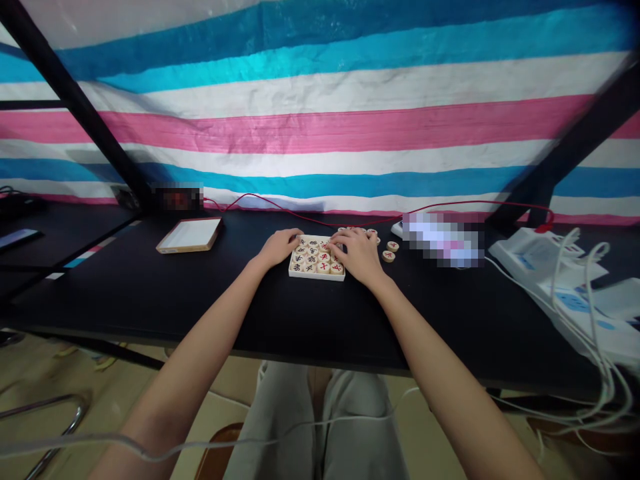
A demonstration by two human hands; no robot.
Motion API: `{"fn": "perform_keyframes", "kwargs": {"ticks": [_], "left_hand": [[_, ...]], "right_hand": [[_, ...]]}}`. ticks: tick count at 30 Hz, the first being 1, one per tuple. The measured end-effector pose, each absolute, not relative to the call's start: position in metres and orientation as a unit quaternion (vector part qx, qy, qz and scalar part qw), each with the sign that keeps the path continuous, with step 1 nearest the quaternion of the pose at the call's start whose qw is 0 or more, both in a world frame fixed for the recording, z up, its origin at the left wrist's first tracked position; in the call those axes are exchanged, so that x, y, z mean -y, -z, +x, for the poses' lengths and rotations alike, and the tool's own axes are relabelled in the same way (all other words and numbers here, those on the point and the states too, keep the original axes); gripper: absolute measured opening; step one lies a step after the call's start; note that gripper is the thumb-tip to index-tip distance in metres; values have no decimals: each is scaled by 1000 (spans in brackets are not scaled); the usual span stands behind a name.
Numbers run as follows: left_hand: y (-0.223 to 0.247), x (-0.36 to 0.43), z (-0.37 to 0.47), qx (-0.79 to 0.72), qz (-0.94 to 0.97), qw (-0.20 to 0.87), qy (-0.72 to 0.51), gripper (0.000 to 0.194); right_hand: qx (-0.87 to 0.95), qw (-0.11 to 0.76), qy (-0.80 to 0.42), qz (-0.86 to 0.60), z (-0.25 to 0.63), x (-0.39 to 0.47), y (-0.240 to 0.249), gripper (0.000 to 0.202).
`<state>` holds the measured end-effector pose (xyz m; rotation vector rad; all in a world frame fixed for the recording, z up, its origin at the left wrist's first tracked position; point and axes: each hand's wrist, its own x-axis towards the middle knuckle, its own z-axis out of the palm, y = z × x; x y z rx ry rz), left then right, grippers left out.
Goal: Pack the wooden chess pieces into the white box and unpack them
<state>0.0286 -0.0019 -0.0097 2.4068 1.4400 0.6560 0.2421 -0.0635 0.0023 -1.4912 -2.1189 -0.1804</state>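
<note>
Bare table (150, 287) left of the tray (317, 273) — loose pieces (390, 251) and cables (575, 320) crowd the right.

A shallow white square tray (317, 274) of round wooden chess discs (313, 258) sits on the black table (150, 293). The left hand (278, 247) rests at its left edge; the right hand (358, 254) covers its right side.

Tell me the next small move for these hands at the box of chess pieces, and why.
Probably the right hand should reach for a loose piece and set it in the box. The box already holds rows of pieces, the left hand steadies its left edge, and a few pieces lie on the table just right of the right hand.
</note>
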Motion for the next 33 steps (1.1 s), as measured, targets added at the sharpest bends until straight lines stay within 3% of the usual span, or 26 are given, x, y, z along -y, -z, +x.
{"fn": "perform_keyframes", "kwargs": {"ticks": [9,16,27,33], "left_hand": [[12,-1,28,-492,830,132,-226,34],[11,1,28,-490,833,127,-223,34],[11,0,28,-489,835,123,-220,34],[11,1,29,-492,834,120,-219,34]], "right_hand": [[776,287,54,-559,245,65,-3,26],[765,279,83,-575,250,63,-5,39],[754,299,93,-577,251,64,-4,38],[771,259,110,-571,255,62,0,37]]}}
